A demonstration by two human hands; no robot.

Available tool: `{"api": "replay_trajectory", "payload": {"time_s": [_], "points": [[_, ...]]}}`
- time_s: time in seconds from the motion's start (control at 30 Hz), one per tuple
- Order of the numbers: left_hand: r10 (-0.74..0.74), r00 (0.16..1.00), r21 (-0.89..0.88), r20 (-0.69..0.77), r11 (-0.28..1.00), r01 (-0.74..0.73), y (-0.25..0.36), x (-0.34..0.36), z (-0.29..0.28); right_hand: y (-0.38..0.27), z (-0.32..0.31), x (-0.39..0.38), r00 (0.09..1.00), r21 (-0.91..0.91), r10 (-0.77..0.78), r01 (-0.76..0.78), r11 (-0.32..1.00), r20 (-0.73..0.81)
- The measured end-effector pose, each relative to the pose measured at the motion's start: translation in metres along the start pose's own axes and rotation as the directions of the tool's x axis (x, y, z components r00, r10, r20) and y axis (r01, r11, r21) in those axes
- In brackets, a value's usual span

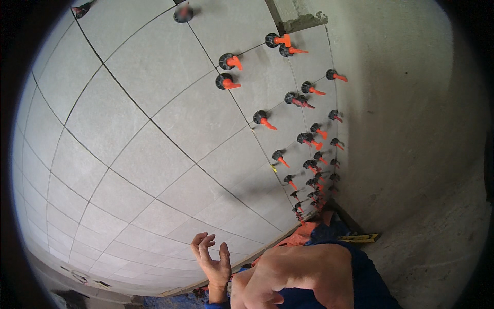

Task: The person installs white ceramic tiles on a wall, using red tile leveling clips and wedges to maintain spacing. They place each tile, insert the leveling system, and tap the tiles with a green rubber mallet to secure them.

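Note:
My left hand (212, 261) is raised at the bottom middle, in front of the large grey tiled surface (170, 123). Its fingers are bent but spread, and nothing lies in them. Close to the camera, my right hand (301, 273) looms large with its knuckles up and fingers curled. Its palm is hidden, so anything inside cannot be made out. Neither hand touches the tiles visibly. Along the joints on the right sit several tile levelling clips (261, 118), black discs with orange handles, beyond my hands. A blue sleeve (368, 280) shows beside the right hand.
A bare grey plastered surface (406, 129) meets the tiles on the right. A mortar-smeared recess (301, 21) breaks the tiling at the top. Orange and blue crumpled material (309, 234) and a yellow strip (360, 238) lie behind my right hand. A thin ring (80, 278) is at lower left.

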State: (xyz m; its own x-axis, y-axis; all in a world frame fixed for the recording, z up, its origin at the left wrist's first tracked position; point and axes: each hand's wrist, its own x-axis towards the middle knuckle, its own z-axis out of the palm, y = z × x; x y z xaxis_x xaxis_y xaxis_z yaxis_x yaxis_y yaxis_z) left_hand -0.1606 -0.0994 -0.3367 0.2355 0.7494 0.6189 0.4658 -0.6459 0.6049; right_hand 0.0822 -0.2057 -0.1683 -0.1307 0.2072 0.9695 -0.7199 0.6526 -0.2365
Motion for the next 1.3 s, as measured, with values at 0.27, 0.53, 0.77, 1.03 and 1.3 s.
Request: {"api": "replay_trajectory", "payload": {"time_s": [0.27, 0.53, 0.77, 1.03, 1.3], "points": [[-0.066, 0.994, 0.107, 0.09, 0.993, 0.056, 0.021, 0.005, 0.003, -0.01, 0.0, -0.003, 0.978, -0.167, 0.135, -0.161, 0.973, -0.159], [0.396, 0.918, 0.045, -0.019, 0.917, -0.395, 0.073, 0.131, 0.014, -0.033, -0.023, -0.004, 0.808, -0.67, 0.129, -0.556, 0.491, -0.576], [0.874, 0.486, 0.295, 0.008, 0.462, -0.836, 0.161, 0.293, 0.014, -0.03, -0.077, 0.02, 0.77, -0.782, -0.186, -0.623, -0.015, -0.61], [0.914, 0.263, 0.368, 0.309, 0.14, -0.919, 0.208, 0.373, 0.04, -0.014, -0.184, 0.098, 0.886, -0.72, -0.155, -0.448, -0.53, -0.438], [0.938, 0.185, 0.343, 0.293, 0.077, -0.936, 0.208, 0.384, 0.051, -0.012, -0.186, 0.109, 0.905, -0.68, -0.062, -0.361, -0.638, -0.421]]}}
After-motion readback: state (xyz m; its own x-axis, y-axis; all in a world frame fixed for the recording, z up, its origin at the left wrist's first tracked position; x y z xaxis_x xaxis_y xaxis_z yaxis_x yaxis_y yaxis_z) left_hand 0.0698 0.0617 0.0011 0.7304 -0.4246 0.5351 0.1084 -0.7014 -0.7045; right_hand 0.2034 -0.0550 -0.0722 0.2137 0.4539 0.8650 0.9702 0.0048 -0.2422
